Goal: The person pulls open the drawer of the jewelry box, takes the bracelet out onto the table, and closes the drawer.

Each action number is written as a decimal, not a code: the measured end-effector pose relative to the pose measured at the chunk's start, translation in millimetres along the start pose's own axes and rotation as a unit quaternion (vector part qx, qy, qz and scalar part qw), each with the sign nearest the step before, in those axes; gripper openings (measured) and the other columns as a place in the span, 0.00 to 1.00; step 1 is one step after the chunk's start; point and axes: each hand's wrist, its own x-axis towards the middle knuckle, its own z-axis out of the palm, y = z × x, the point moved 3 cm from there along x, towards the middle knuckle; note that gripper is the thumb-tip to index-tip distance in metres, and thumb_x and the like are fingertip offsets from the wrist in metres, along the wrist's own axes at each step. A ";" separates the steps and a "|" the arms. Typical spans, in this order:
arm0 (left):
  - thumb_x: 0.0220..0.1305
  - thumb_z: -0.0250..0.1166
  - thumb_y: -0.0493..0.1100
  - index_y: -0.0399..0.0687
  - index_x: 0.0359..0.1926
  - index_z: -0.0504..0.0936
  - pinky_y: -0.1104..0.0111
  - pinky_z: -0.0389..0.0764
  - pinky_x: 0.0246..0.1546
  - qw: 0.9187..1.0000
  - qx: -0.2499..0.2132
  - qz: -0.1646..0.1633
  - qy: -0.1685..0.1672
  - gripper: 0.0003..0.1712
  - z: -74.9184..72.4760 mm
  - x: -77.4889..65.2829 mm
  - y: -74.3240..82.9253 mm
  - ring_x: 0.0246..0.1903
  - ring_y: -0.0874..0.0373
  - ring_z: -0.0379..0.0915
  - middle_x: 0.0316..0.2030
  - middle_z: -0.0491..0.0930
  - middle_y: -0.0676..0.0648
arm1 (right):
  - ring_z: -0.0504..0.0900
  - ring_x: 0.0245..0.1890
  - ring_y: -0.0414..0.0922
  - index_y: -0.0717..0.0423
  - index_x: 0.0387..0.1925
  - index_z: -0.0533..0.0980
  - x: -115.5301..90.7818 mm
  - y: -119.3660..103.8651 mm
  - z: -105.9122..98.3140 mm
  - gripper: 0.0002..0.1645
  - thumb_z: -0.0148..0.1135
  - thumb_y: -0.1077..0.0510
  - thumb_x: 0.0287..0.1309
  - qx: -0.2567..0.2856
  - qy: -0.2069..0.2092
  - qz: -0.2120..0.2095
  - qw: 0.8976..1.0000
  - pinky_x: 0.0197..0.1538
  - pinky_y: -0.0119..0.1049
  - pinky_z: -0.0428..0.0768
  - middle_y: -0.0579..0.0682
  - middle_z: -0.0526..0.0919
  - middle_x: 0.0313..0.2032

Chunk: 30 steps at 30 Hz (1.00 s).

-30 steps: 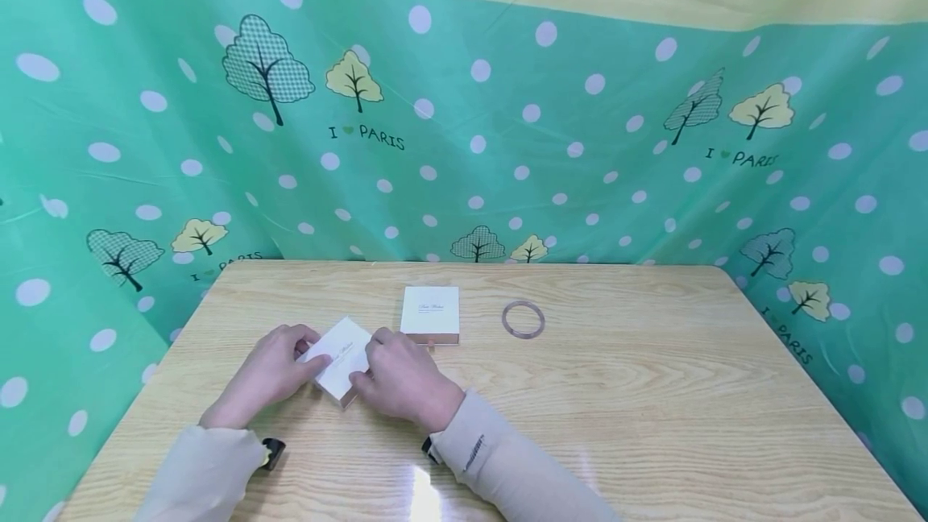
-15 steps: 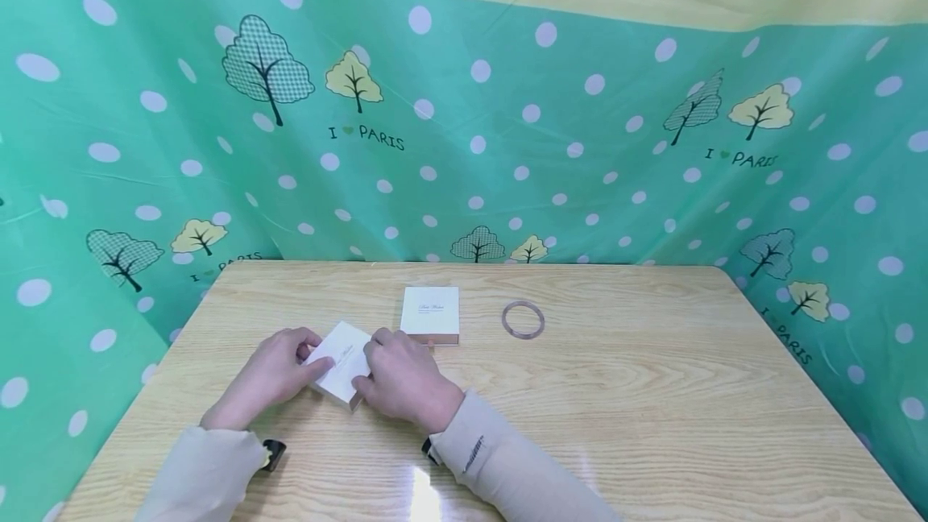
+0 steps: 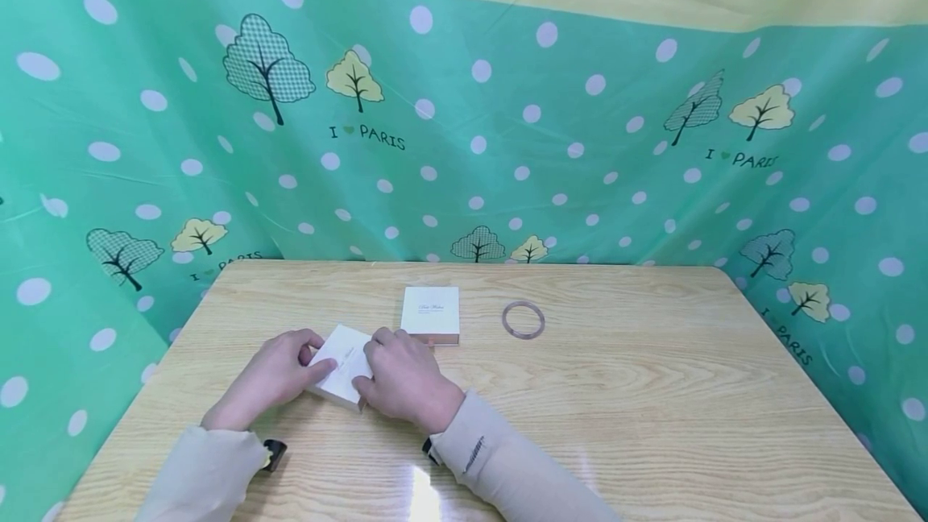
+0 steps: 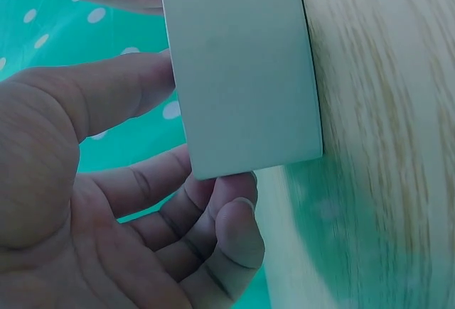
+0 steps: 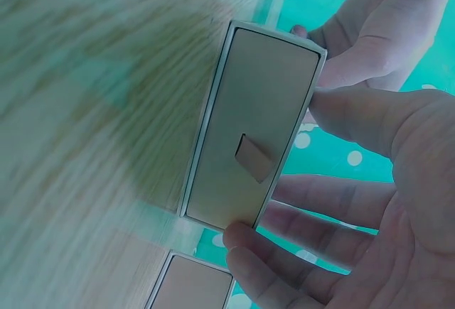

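A small white square box (image 3: 348,383) with faint lettering on its lid is held between both hands, close over the table. My left hand (image 3: 281,370) grips its left side, thumb on the lid and fingers at the far edge. From the right, my right hand (image 3: 408,383) holds the box, its thumb at the near right edge. In the right wrist view, a drawer front (image 5: 277,89) with a small pull tab (image 5: 254,158) sits flush inside the white sleeve. The left wrist view shows the box's plain side (image 4: 245,67).
A second white box (image 3: 431,304) with a brownish front lies just beyond the right hand. To its right is a mauve ring-shaped bangle (image 3: 524,336). The wood-grain table (image 3: 652,393) ends at a green dotted cloth (image 3: 478,127) behind.
The box has turned a little counter-clockwise, its near corner swinging right and its far corner left. Both hands have stayed nearly in place on it.
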 end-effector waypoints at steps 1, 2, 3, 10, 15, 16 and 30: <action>0.60 0.66 0.50 0.33 0.46 0.77 0.67 0.66 0.23 1.000 -0.001 0.000 -0.001 0.25 -0.1 -0.1 0.2 0.25 0.56 0.63 0.26 0.69 0.48 | 0.72 0.30 0.41 0.50 0.32 0.79 0.1 0.1 0.1 0.17 0.60 0.41 0.58 0.000 0.000 0.000 1.000 0.28 0.29 0.72 0.46 0.79 0.40; 0.60 0.66 0.50 0.33 0.46 0.77 0.67 0.66 0.23 1.000 -0.002 -0.001 -0.002 0.24 -0.2 -0.1 0.5 0.25 0.56 0.63 0.26 0.69 0.48 | 0.72 0.30 0.41 0.50 0.31 0.79 0.1 0.1 0.1 0.17 0.60 0.41 0.58 0.000 0.000 0.000 1.000 0.28 0.29 0.72 0.46 0.79 0.40; 0.60 0.66 0.50 0.33 0.46 0.77 0.67 0.66 0.23 1.000 -0.003 -0.001 -0.003 0.24 -0.1 -0.2 0.7 0.25 0.56 0.63 0.26 0.69 0.48 | 0.72 0.30 0.41 0.51 0.32 0.79 0.2 0.1 -0.1 0.17 0.60 0.41 0.58 -0.001 -0.001 0.001 1.000 0.28 0.29 0.72 0.46 0.79 0.40; 0.59 0.67 0.49 0.34 0.45 0.77 0.67 0.66 0.23 1.000 -0.010 -0.005 -0.009 0.22 1.3 -0.6 1.2 0.24 0.56 0.64 0.25 0.69 0.49 | 0.73 0.32 0.41 0.51 0.35 0.80 0.4 0.3 0.1 0.19 0.61 0.40 0.58 -0.005 -0.003 0.006 1.000 0.29 0.30 0.73 0.46 0.79 0.42; 0.59 0.67 0.48 0.35 0.45 0.77 0.67 0.66 0.21 1.000 -0.013 -0.002 -0.009 0.21 1.6 -1.1 2.3 0.23 0.57 0.63 0.24 0.69 0.49 | 0.74 0.33 0.41 0.52 0.37 0.80 -0.1 0.2 -0.2 0.21 0.60 0.39 0.58 -0.010 -0.006 0.006 1.000 0.30 0.31 0.74 0.46 0.79 0.42; 0.59 0.67 0.47 0.35 0.45 0.77 0.67 0.66 0.21 1.000 -0.014 -0.003 -0.009 0.21 1.9 -1.2 2.4 0.23 0.57 0.63 0.23 0.69 0.49 | 0.74 0.33 0.41 0.52 0.37 0.80 -0.2 0.2 -0.4 0.21 0.60 0.39 0.57 -0.011 -0.007 0.006 1.000 0.30 0.31 0.74 0.46 0.79 0.42; 0.59 0.67 0.47 0.36 0.45 0.78 0.69 0.66 0.19 1.000 -0.024 -0.007 -0.014 0.20 4.0 -1.7 2.3 0.21 0.58 0.64 0.22 0.70 0.50 | 0.75 0.33 0.42 0.52 0.38 0.80 -0.5 0.5 -0.2 0.22 0.60 0.38 0.57 -0.018 -0.003 0.005 1.000 0.32 0.33 0.75 0.46 0.79 0.42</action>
